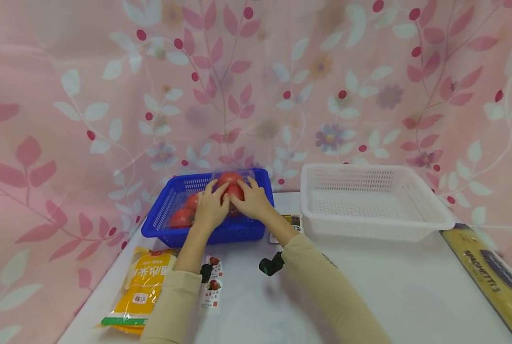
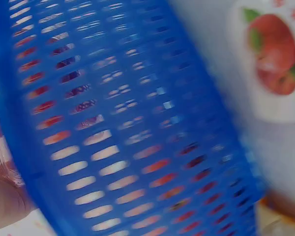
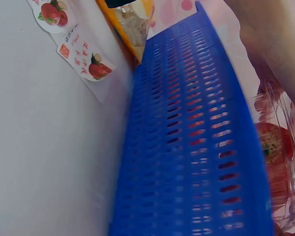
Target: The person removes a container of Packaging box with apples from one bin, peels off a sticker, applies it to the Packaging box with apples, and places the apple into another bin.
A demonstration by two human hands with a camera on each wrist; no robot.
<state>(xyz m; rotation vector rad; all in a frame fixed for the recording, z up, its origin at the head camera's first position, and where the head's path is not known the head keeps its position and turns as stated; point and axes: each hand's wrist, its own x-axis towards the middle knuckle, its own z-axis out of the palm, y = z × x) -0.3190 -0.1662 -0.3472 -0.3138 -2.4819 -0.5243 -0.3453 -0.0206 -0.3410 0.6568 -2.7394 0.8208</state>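
From the head view I saw both hands inside the blue perforated plastic basket [image 1: 170, 212] at the back left of the white worktop [image 1: 368, 286]. My left hand [image 1: 210, 205] and right hand [image 1: 251, 198] curled their fingers around a clear plastic clamshell box of red tomatoes [image 1: 231, 184], lifted at its far end. More tomatoes [image 1: 183, 215] lay in the box's near part. An empty white perforated plastic basket [image 1: 368, 200] stood to the right, well apart. A yellow food packet [image 1: 146, 282] lay near the front left edge.
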